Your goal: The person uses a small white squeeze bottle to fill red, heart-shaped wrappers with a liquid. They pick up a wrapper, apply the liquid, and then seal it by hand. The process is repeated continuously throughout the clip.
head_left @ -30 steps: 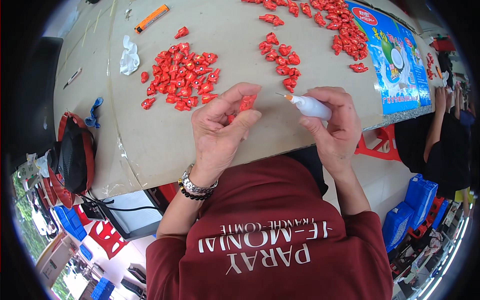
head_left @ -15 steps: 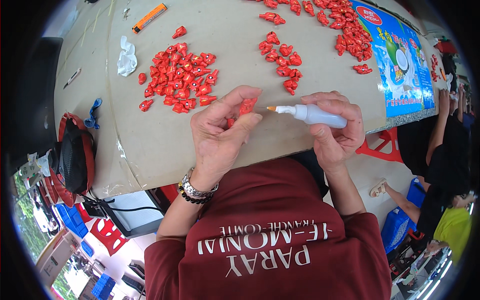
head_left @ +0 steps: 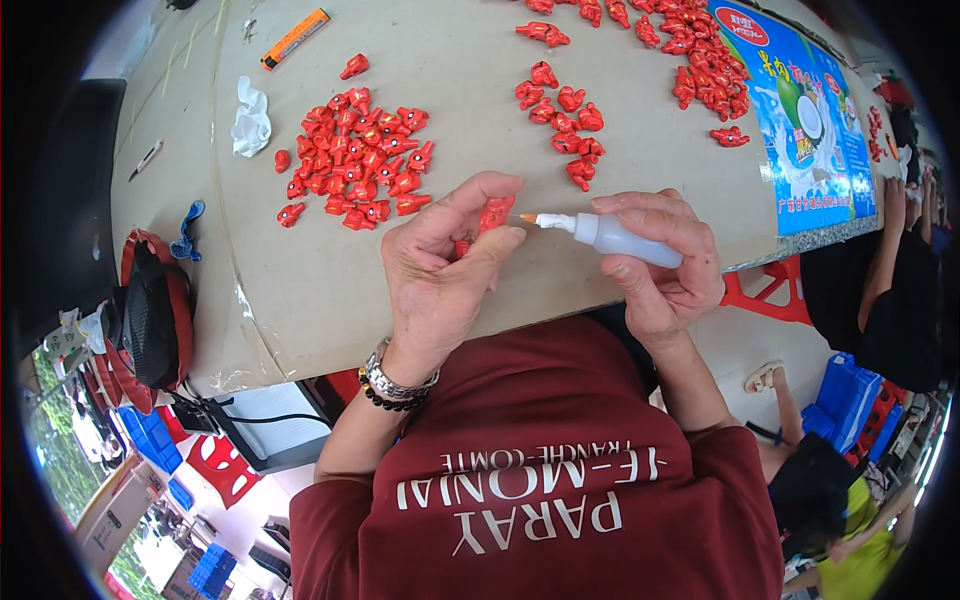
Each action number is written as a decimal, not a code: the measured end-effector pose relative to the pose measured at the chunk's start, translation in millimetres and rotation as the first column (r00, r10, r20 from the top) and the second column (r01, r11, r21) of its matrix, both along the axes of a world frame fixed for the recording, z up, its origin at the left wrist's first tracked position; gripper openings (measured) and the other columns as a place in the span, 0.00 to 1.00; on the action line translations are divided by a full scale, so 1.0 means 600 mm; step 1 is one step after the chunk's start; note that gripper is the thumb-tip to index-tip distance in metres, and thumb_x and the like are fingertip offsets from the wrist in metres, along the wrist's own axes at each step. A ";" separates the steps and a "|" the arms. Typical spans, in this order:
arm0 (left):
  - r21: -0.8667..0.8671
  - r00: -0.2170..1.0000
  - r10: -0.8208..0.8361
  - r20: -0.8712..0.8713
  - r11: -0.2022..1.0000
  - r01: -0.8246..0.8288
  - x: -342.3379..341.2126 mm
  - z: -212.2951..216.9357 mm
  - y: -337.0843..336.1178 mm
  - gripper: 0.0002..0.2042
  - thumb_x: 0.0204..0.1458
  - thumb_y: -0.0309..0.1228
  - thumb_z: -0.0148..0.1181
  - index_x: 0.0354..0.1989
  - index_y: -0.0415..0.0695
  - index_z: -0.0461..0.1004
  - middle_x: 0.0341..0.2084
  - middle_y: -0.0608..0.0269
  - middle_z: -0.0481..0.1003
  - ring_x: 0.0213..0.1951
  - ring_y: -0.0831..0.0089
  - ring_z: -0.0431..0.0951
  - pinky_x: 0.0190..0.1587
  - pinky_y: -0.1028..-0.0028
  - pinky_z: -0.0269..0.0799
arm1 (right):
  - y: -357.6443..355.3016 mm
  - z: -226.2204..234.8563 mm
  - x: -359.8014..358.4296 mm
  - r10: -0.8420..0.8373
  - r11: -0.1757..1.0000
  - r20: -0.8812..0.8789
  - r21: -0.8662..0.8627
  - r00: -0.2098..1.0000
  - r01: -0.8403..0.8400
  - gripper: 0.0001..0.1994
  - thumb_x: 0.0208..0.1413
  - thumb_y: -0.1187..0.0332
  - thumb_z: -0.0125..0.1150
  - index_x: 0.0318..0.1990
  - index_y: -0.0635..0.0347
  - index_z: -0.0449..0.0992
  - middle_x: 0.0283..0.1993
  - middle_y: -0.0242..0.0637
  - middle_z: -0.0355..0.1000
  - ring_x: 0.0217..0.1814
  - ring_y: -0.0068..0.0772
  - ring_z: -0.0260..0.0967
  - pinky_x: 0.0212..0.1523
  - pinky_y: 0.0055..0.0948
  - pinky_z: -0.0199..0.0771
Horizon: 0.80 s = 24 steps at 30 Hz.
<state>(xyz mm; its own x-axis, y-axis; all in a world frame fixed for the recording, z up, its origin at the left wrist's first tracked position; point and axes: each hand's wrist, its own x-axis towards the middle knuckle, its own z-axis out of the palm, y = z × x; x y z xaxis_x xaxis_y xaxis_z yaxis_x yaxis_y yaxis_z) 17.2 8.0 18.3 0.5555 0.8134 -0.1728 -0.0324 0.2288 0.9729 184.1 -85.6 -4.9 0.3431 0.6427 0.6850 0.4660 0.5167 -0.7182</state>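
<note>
My left hand point(head_left: 440, 265) pinches a small red plastic figure part point(head_left: 496, 212) between thumb and forefinger; a second bit of red shows lower down by the palm. Lying sideways in my right hand point(head_left: 672, 260) is a translucent white squeeze bottle point(head_left: 630, 240). Its thin needle tip, with an orange collar, points left and reaches the red part or stops very close to it; I cannot tell whether they touch. Beyond my left hand a heap of red parts point(head_left: 350, 160) lies on the table. A looser string of the same parts point(head_left: 566, 122) lies farther off, ahead of my hands.
More red parts point(head_left: 705, 80) are piled beside a blue printed sheet point(head_left: 800, 120) at the right. An orange box point(head_left: 296, 38), a crumpled tissue point(head_left: 251, 120) and a pen-like tool point(head_left: 146, 160) lie at the left. A bag point(head_left: 155, 310) hangs by the left edge. Other people work at the far right.
The bottle in my right hand has shifted left, bringing its tip nearer the red part. My left hand stays almost still. At the right, a person in the background has moved.
</note>
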 end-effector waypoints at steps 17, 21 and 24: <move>0.017 1.000 -0.012 0.009 1.000 0.012 -0.002 -0.004 0.000 0.16 0.48 0.16 0.59 0.47 0.38 0.75 0.17 0.79 0.67 0.18 0.93 0.60 0.19 0.87 0.52 | 0.001 0.001 0.000 -0.008 1.000 0.034 -0.021 0.999 0.009 0.15 0.45 0.74 0.68 0.40 0.68 0.72 0.36 0.48 0.76 0.33 0.36 0.73 0.29 0.25 0.65; 0.017 1.000 -0.010 0.010 1.000 0.009 -0.002 -0.002 -0.001 0.16 0.48 0.16 0.58 0.47 0.38 0.75 0.17 0.79 0.66 0.18 0.93 0.60 0.20 0.87 0.52 | 0.001 0.003 -0.001 -0.003 0.999 0.019 -0.038 1.000 0.004 0.15 0.45 0.74 0.68 0.40 0.68 0.72 0.36 0.48 0.76 0.32 0.34 0.72 0.30 0.25 0.66; 0.021 1.000 -0.009 0.010 1.000 0.009 -0.002 -0.001 -0.001 0.16 0.48 0.16 0.58 0.47 0.38 0.75 0.17 0.79 0.66 0.18 0.93 0.60 0.20 0.87 0.52 | 0.002 0.004 -0.001 0.001 0.999 0.012 -0.042 1.000 -0.001 0.15 0.45 0.74 0.68 0.40 0.68 0.72 0.36 0.48 0.76 0.31 0.33 0.71 0.30 0.24 0.66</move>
